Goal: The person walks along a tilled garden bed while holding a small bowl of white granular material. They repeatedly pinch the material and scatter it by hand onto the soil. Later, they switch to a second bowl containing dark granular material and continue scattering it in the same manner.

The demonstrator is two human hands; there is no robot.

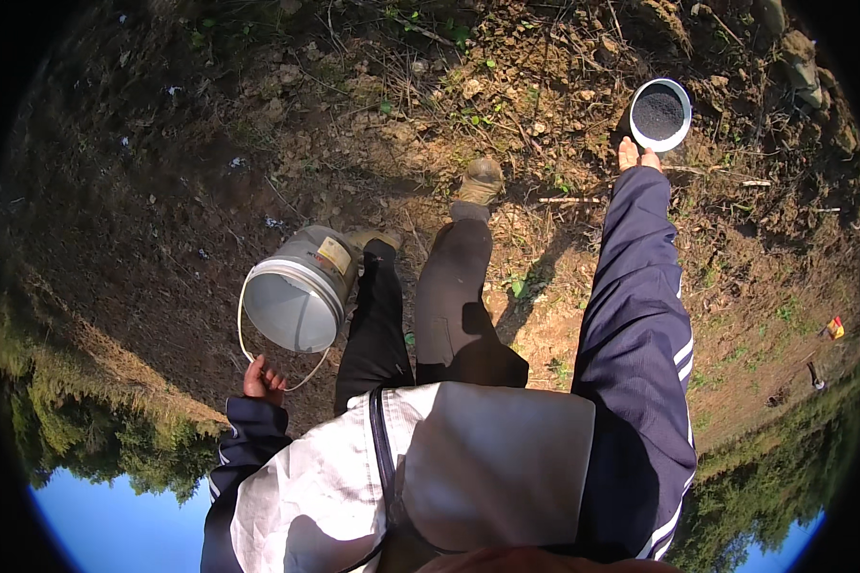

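Observation:
My left hand (264, 378) is closed around the thin wire-like handle (243, 315) of a grey plastic bucket (287, 308). The bucket hangs beside my left leg with its mouth towards me, and its pale inner wall shows. A label with writing is stuck on its outer side. Farther out on the right, my right hand (639, 154) holds a round white tub (681, 136) by its near side, fingers and thumb against the wall. Dark, fine granules (658, 112) fill much of the tub. Its underside is hidden.
My shoes (481, 180) stand on a bare earth slope (401, 136) with dry stalks, twigs and small green plants. Stones (803, 68) lie at the upper right. A red and yellow packet (835, 328) is on the ground far right. Trees (143, 444) line the edges.

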